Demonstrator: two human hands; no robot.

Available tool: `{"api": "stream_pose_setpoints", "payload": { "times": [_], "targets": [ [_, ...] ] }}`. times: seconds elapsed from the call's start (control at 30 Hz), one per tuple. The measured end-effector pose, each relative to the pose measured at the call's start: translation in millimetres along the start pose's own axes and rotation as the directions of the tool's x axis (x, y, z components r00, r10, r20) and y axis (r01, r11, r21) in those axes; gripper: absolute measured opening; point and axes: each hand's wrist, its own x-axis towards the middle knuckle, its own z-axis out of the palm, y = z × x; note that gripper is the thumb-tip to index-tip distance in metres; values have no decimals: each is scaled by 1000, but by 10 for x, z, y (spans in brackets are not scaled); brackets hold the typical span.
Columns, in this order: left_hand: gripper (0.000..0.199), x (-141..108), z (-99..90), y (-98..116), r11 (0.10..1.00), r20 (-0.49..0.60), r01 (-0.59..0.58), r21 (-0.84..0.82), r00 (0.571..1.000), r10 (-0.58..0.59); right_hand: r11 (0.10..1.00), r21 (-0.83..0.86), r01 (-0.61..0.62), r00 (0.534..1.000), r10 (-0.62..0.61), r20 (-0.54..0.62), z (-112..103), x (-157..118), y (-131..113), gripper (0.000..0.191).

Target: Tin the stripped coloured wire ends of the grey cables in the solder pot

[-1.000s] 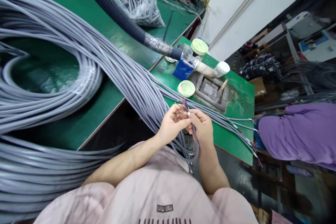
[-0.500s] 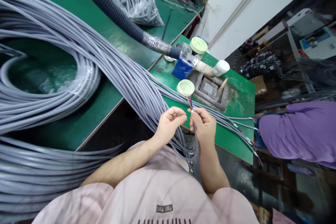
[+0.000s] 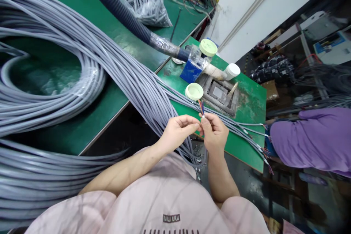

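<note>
Far left: large coil of smooth grey round cable, part wrapped in clear film, on the bench. A thick bundle of the same grey cable runs from there toward the centre, passing behind the hands.

Left hand: thumb and forefinger nearly closed, tips against or just beside the right fingertips. Cannot tell whether a strand is between them.

Just beyond the hands: pale green shallow round dish, near the wire tips.

Item in work: stripped grey cable end with fanned, multicoloured thin wires, held upright between the hands, above the near edge of the green worktop. A small white band shows at the base of the wires.

Right hand: thumb and forefinger closed in a firm-looking pinch on this end, at the white band.

Notes on handling (judgement): keep the right pinch at the band, so wires spread freely above and the jacket cannot twist. Left fingers best take one strand at a time, near its base, pulling gently; thin wires will likely bend or snag. Leave slack below, since cable weight could turn the end.

Right of the hands: square dark grey frame with a recess; more grey cable ends with bared coloured wires overhanging the worktop edge, best kept clear of the elbow.
</note>
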Motion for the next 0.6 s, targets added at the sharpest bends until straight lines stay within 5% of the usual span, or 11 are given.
{"api": "stream_pose_setpoints", "payload": {
  "times": [0.6],
  "targets": [
    [19,17,-6,82,997,29,71,-12,997,-71,984,-125,129,991,-130,-1,-3,-18,87,17]
  ]
}}
